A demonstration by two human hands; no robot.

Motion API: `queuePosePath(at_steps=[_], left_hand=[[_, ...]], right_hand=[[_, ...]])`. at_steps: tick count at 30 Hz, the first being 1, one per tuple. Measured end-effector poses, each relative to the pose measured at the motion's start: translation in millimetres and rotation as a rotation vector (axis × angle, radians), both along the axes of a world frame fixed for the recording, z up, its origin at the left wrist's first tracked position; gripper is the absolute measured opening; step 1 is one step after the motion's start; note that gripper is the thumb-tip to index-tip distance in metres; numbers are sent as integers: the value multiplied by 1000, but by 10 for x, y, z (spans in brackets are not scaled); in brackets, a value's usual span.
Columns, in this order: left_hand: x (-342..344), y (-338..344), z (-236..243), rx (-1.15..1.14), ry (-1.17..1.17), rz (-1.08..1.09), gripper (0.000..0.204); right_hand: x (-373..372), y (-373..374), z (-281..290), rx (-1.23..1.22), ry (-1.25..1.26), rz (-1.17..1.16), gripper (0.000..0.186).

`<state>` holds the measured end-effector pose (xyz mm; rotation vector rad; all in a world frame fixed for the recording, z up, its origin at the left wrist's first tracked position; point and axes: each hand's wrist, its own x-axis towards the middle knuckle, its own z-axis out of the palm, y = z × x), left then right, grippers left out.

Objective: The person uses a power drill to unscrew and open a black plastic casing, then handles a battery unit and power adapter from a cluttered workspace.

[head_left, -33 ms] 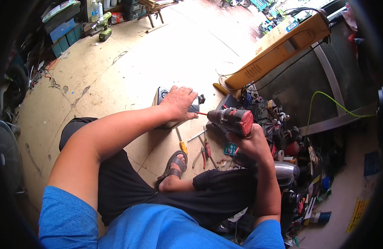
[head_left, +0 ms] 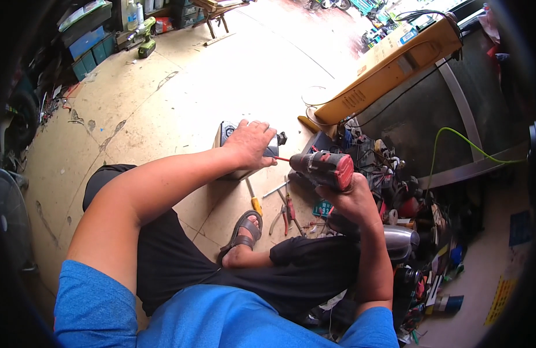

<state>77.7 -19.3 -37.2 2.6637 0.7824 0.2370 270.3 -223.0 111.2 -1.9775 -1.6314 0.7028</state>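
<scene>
My left hand (head_left: 249, 145) lies across the top of a box-shaped device (head_left: 226, 132) with dark and silver faces, fingers stretched over it. Much of the device is hidden under the palm. My right hand (head_left: 350, 199) is closed around the grip of a red and black cordless drill (head_left: 323, 169). A thin red-shafted bit (head_left: 283, 158) runs from its chuck toward the device's right side, near my left thumb. Whether the tip touches a screw I cannot make out. On the floor close by lie a yellow-handled screwdriver (head_left: 256, 204) and red-handled pliers (head_left: 290, 210).
A jumble of parts and tools (head_left: 395, 191) covers the floor on the right. Behind it leans a long cardboard box (head_left: 390, 72). A green power drill (head_left: 146, 39) stands far left near stacked bins (head_left: 94, 46). My sandalled foot (head_left: 245, 232) is just below the tools.
</scene>
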Motion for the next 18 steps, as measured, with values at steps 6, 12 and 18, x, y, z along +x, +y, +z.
queuePosePath(at_steps=[6, 12, 18], left_hand=[[21, 24, -42, 21, 1, 5, 87], [12, 9, -28, 16, -8, 4, 85], [-6, -2, -84, 30, -23, 8, 85]], right_hand=[[-11, -22, -7, -11, -30, -6, 31], [19, -23, -25, -13, -72, -2, 33], [11, -11, -24, -41, -48, -13, 34]])
